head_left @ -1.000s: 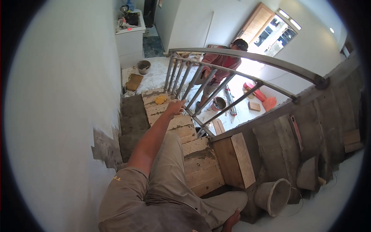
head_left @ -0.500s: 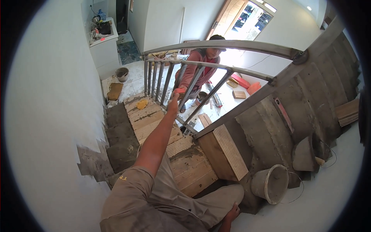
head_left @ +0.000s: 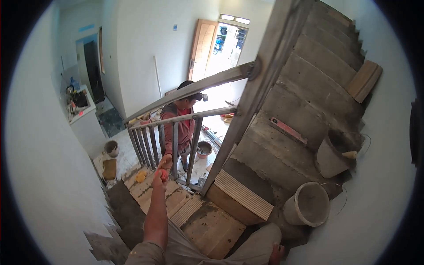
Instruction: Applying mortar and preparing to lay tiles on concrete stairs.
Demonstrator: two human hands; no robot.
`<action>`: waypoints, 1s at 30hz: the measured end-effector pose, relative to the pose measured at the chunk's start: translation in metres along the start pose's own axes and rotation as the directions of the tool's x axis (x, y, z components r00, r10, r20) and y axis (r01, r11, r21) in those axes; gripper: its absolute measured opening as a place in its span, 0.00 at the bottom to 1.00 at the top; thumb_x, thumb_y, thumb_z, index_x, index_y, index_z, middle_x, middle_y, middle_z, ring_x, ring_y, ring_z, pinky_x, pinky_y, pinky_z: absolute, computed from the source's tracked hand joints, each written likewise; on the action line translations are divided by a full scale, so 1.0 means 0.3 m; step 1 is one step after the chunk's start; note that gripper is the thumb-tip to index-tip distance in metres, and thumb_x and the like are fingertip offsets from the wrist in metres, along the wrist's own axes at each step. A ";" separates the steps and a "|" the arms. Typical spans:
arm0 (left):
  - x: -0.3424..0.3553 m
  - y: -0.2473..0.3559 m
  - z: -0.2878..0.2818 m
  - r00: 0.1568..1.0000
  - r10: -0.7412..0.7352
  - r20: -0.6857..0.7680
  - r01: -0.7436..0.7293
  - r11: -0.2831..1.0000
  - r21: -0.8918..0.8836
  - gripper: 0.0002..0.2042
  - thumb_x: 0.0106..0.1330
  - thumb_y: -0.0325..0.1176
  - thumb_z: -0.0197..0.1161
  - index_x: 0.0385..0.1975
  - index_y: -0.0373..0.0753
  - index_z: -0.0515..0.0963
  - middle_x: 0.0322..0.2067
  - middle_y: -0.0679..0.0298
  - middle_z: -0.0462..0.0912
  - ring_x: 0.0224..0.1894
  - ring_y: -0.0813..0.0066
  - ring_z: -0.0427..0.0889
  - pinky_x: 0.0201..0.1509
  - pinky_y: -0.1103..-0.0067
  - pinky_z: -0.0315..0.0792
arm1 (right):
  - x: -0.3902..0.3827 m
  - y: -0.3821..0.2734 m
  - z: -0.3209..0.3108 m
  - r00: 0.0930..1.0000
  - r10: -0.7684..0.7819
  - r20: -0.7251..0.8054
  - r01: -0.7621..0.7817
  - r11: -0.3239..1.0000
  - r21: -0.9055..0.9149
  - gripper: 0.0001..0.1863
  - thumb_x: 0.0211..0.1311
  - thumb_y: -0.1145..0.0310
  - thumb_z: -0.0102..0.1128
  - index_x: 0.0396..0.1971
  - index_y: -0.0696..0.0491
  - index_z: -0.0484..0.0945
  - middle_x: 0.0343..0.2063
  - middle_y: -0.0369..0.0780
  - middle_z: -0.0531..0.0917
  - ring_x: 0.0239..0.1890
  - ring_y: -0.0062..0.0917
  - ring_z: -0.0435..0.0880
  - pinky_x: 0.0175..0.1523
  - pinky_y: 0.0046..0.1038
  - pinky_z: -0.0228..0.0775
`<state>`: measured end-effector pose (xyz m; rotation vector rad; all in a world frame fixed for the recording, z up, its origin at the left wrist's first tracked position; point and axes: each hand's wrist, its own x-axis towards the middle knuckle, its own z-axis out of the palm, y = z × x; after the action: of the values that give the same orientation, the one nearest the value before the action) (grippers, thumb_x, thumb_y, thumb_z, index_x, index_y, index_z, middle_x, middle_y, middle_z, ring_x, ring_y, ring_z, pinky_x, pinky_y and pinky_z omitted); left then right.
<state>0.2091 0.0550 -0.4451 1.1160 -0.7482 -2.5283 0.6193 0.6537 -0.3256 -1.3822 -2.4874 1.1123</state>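
My left hand [head_left: 160, 174] is stretched out to the stair railing [head_left: 176, 145], closed around a small red object [head_left: 164, 176] whose kind I cannot make out. The hand of a co-worker [head_left: 166, 161] meets mine there, at the same object; the fingers overlap. That co-worker, in a red top [head_left: 176, 110], stands on the floor beyond the bars. Low in the picture, my right hand [head_left: 277, 253] rests by my bent knee [head_left: 260, 240] with curled fingers, and nothing shows in it.
Wood-look tiles [head_left: 214, 229] cover the lower steps, with a ridged edge tile [head_left: 243, 195] beside them. On the bare cement steps to the right stand a bucket [head_left: 304, 205], another bucket [head_left: 329, 159] and a red spirit level [head_left: 288, 130]. A yellow sponge [head_left: 141, 176] lies on the lower tiles.
The view has swung up and right, showing more upper steps. My left hand and the co-worker's still meet at the railing with the red object. The co-worker's head has turned to the right.
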 end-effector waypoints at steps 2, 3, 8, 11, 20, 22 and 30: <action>-0.115 0.001 -0.055 0.995 -0.005 0.104 0.007 1.000 -0.021 0.21 0.68 0.39 0.71 0.59 0.45 0.76 0.49 0.59 0.82 0.47 0.61 0.85 0.52 0.62 0.83 | -0.032 -0.034 0.011 0.994 -0.037 -0.105 0.030 0.998 -0.063 0.38 0.69 0.40 0.59 0.63 0.60 0.73 0.59 0.53 0.78 0.59 0.44 0.76 0.66 0.45 0.65; -0.199 -0.003 -0.084 0.984 -0.021 0.179 0.017 1.000 0.022 0.22 0.68 0.39 0.70 0.60 0.44 0.75 0.50 0.59 0.82 0.49 0.60 0.85 0.53 0.61 0.82 | -0.051 -0.055 0.020 0.971 -0.157 -0.179 0.140 0.985 -0.104 0.35 0.67 0.45 0.62 0.59 0.61 0.74 0.55 0.53 0.78 0.57 0.45 0.76 0.64 0.45 0.66; -0.730 -0.054 -0.197 0.786 -0.340 0.517 0.085 0.887 0.453 0.24 0.73 0.43 0.62 0.64 0.37 0.70 0.54 0.58 0.81 0.55 0.61 0.83 0.56 0.60 0.80 | -0.146 -0.250 0.083 0.844 -0.528 -0.097 0.501 0.840 -0.210 0.32 0.62 0.56 0.68 0.60 0.60 0.74 0.57 0.59 0.76 0.66 0.54 0.70 0.72 0.47 0.60; -0.972 -0.139 -0.210 0.550 -0.622 0.557 0.281 0.766 0.578 0.29 0.75 0.45 0.60 0.69 0.34 0.65 0.54 0.59 0.80 0.54 0.63 0.83 0.58 0.64 0.78 | -0.205 -0.437 0.225 0.743 -0.643 0.187 0.590 0.761 0.272 0.24 0.64 0.58 0.66 0.55 0.57 0.80 0.53 0.50 0.83 0.52 0.42 0.83 0.59 0.38 0.74; -1.168 -0.223 -0.216 0.446 -0.814 0.372 -0.120 0.358 0.926 0.59 0.64 0.51 0.74 0.79 0.32 0.35 0.48 0.58 0.82 0.47 0.74 0.82 0.53 0.76 0.76 | -0.243 -0.602 0.363 0.031 -0.306 0.952 0.136 0.945 0.299 0.23 0.72 0.53 0.65 0.56 0.54 0.80 0.46 0.33 0.83 0.46 0.18 0.81 0.50 0.25 0.76; -1.179 -0.191 -0.208 0.426 -0.834 0.352 -0.161 0.313 0.936 0.61 0.62 0.51 0.76 0.79 0.32 0.31 0.46 0.58 0.83 0.46 0.73 0.82 0.52 0.77 0.76 | -0.235 -0.597 0.355 -0.018 -0.330 0.944 0.145 0.933 0.329 0.22 0.71 0.54 0.66 0.57 0.53 0.80 0.43 0.32 0.83 0.45 0.17 0.81 0.49 0.25 0.77; -1.262 -0.166 -0.202 0.463 -0.723 0.513 -0.312 0.409 0.858 0.54 0.66 0.60 0.68 0.78 0.27 0.46 0.47 0.56 0.81 0.45 0.74 0.80 0.49 0.80 0.74 | -0.219 -0.597 0.436 0.004 -0.320 0.947 -0.197 0.928 0.315 0.15 0.67 0.63 0.67 0.49 0.56 0.82 0.33 0.34 0.84 0.37 0.19 0.83 0.44 0.25 0.77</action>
<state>0.5035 0.2429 -0.2790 -0.2517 -2.6915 -2.8057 0.4796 0.4725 -0.2914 -0.0389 -2.4504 3.2382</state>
